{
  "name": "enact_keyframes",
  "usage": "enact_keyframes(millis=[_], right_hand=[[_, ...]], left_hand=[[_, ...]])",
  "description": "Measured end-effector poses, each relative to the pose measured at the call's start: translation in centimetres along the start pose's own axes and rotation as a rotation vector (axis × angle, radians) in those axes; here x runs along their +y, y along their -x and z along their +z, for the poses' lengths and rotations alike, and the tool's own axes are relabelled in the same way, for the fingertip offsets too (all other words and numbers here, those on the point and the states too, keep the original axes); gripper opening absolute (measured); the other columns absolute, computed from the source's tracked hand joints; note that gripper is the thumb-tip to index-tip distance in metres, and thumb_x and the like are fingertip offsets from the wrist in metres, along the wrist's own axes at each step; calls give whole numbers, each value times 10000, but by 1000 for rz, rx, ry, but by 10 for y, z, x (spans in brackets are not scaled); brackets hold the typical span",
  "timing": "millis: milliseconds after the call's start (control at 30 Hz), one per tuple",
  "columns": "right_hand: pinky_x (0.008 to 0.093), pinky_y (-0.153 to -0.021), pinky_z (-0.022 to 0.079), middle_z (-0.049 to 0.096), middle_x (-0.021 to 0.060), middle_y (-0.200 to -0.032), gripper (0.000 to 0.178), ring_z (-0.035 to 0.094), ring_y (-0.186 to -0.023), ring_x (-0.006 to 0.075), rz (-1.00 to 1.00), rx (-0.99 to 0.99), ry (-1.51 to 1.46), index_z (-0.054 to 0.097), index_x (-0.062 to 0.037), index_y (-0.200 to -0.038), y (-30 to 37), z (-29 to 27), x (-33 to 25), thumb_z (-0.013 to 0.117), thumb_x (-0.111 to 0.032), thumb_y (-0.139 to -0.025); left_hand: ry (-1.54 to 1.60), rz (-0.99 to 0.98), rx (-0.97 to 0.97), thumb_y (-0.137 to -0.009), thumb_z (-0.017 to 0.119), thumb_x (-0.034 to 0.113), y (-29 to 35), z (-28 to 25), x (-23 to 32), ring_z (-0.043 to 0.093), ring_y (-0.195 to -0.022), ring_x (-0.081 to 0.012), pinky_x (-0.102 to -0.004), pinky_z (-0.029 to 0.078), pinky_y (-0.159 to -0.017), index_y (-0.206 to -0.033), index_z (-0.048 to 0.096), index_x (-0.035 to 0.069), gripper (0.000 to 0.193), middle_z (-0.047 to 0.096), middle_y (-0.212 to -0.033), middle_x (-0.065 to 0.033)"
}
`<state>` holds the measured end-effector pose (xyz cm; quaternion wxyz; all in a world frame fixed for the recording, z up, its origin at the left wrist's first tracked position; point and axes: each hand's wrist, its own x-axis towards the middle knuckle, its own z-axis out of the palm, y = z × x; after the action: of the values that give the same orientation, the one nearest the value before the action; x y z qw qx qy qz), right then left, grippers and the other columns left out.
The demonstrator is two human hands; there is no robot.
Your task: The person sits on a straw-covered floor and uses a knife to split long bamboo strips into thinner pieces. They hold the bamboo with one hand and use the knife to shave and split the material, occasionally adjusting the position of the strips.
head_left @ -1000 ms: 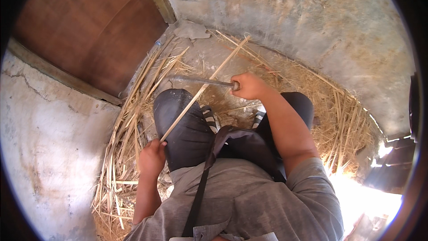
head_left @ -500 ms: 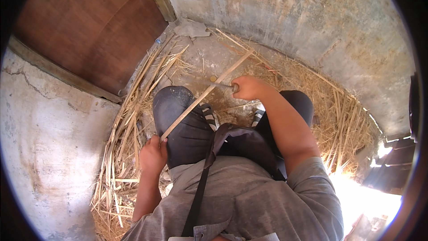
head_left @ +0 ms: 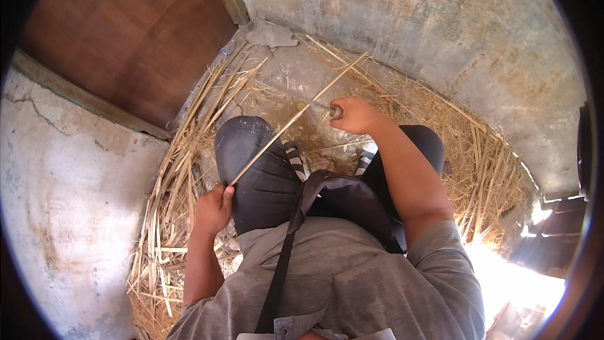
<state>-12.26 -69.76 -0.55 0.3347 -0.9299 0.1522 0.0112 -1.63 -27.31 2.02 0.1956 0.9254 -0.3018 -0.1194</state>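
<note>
Over my left thigh, my left hand (head_left: 212, 209) is closed around the near end of a long, pale bamboo-like strip (head_left: 267, 149). The strip slants away to the far right, its narrow edge turned up. My right hand (head_left: 360, 115) grips the handle of a knife (head_left: 337, 112) beyond my knees. Its thin grey blade, partly blurred, points left and meets the strip near its middle. Whether the blade is cutting in or only touching, I cannot tell. A thin shaving seems to hang near the blade.
Split strips (head_left: 189, 151) lie in a pile along the left wall. Shavings (head_left: 481, 170) heap up at the right against the concrete wall (head_left: 409, 12). A brown door panel (head_left: 126, 31) stands at the far left, and a flat stone (head_left: 272, 34) lies in the far corner.
The strip has turned from its broad face to its narrow edge, and its far end has shifted slightly right and away. My right hand and the knife have moved slightly right and away.
</note>
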Motion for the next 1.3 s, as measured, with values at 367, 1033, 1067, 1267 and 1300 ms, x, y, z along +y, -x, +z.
enact_keyframes(millis=[367,1033,1067,1267,1300], right_hand=[[445,-897,509,693,249,-1063,575,665,-1050,383,11,-156,-67,691,18,-1140,-4,4,-1,795,-435,-803],[415,-999,501,652,265,-1279,709,635,-1190,386,244,13,-158,622,17,-1328,-9,-14,23,787,-425,-799],[417,-996,503,657,263,-1267,696,637,-1182,389,217,5,-131,627,14,-1321,-6,-12,18,784,-421,-801],[445,-940,518,704,237,-1106,558,660,-1078,407,-56,-279,74,690,-31,-1213,-5,11,-22,778,-392,-797],[459,-912,517,699,231,-1052,516,659,-1037,407,-122,-210,83,705,-46,-1162,-5,20,-21,789,-389,-786]], left_hand=[[-12,22,33,-1049,532,428,-1,6,-2,613,-726,-504,-538,464,-618,-825,561,17,469,617,-727,-266],[-4,10,49,-1046,548,400,0,7,3,610,-725,-503,-535,472,-626,-828,569,14,444,627,-746,-257],[10,12,52,-1046,549,400,-1,7,3,612,-725,-501,-533,473,-627,-828,569,14,443,627,-746,-256],[3,-1,43,-1042,563,391,0,2,10,615,-726,-497,-524,475,-626,-829,572,12,434,625,-745,-258],[0,3,44,-1041,564,389,-1,2,9,615,-727,-497,-523,475,-625,-829,572,12,433,625,-744,-259]])
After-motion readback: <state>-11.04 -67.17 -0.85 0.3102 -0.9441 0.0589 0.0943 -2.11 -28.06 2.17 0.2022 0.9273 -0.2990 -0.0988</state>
